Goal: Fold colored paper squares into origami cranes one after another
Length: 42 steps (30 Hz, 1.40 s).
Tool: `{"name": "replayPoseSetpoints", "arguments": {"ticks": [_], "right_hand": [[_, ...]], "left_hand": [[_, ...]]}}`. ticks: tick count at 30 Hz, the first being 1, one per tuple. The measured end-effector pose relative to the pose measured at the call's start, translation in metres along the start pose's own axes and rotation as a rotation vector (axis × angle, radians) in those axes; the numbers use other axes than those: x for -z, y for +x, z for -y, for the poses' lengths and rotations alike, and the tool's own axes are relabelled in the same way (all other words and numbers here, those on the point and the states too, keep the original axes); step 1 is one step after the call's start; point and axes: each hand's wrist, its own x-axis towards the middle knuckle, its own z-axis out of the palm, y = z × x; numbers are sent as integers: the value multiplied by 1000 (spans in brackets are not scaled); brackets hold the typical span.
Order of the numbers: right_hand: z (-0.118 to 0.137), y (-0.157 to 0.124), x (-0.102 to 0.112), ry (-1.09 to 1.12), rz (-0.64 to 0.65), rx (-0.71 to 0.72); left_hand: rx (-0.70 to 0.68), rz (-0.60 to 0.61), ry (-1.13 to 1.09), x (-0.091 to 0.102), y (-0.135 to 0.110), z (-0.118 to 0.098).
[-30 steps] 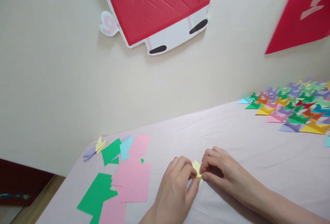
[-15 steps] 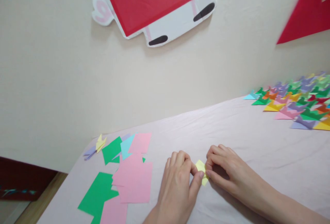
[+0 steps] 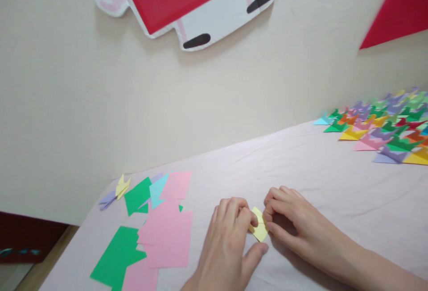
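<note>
A small piece of pale yellow origami paper (image 3: 260,230), folded and with a crease across it, lies on the cloth between my hands. With its index finger bent onto the paper's left side, my left hand (image 3: 227,233) holds it down; the thumb rests apart, lower on the cloth. At the right corner, my right hand (image 3: 292,215) has thumb and index finger closed on the paper's edge, the other fingers curled. Part of the paper is hidden under the fingertips.
Loose pink sheets (image 3: 170,239) and green sheets (image 3: 115,255) lie to the left. Behind them sit a folded yellow piece (image 3: 122,187) and a folded purple piece (image 3: 109,199). Rows of colourful folded paper birds (image 3: 372,141) stand at the right. A wall (image 3: 200,103) with red-and-white decorations (image 3: 214,18) rises behind.
My left thumb has moved off the yellow paper and down, uncovering more of it. The right hand stays at the paper's right edge. The view has shifted slightly.
</note>
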Motion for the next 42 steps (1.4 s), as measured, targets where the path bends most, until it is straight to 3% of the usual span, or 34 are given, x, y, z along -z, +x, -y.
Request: {"name": "replayPoseSetpoints", "arguments": {"ticks": [5, 19, 42], "right_hand": [[2, 0, 0, 2, -4, -16], [-1, 3, -4, -27, -12, -7], [-2, 4, -8, -111, -20, -15]], "left_hand": [[-54, 2, 26, 0, 2, 2], [31, -109, 81, -12, 9, 0], [116, -63, 166, -19, 13, -4]]}}
